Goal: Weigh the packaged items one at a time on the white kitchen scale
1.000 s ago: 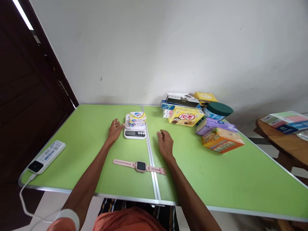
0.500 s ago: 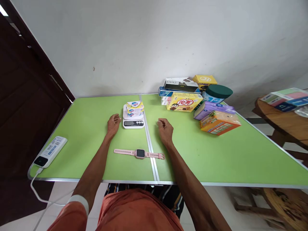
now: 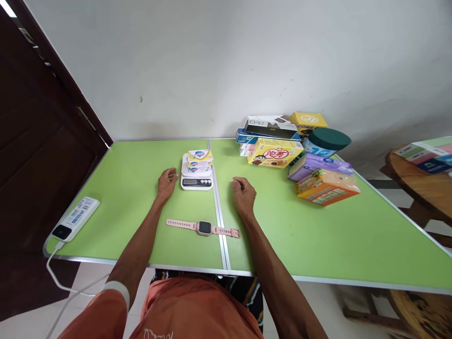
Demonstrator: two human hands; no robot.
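A white digital kitchen scale (image 3: 197,183) stands left of the table's metal seam, with a small stack of yellow-and-white soap boxes (image 3: 199,161) on its platform. My left hand (image 3: 167,183) rests on the table just left of the scale, its fingers curled in and holding nothing. Right of the seam lies my right hand (image 3: 244,195), also loosely closed with nothing seen in it. Between my forearms a pink smartwatch (image 3: 204,228) is laid out flat, its strap unfastened and its screen dark.
On the green folding table (image 3: 318,245), a yellow snack box (image 3: 275,153), a dark-lidded tub (image 3: 326,140), a purple pack (image 3: 319,165) and an orange pack (image 3: 328,187) crowd the back right. A white power bank (image 3: 76,219) with a cable lies at the left edge.
The view has shifted slightly. Both hands stay resting on the table, and the scale, soap boxes and smartwatch keep their places.
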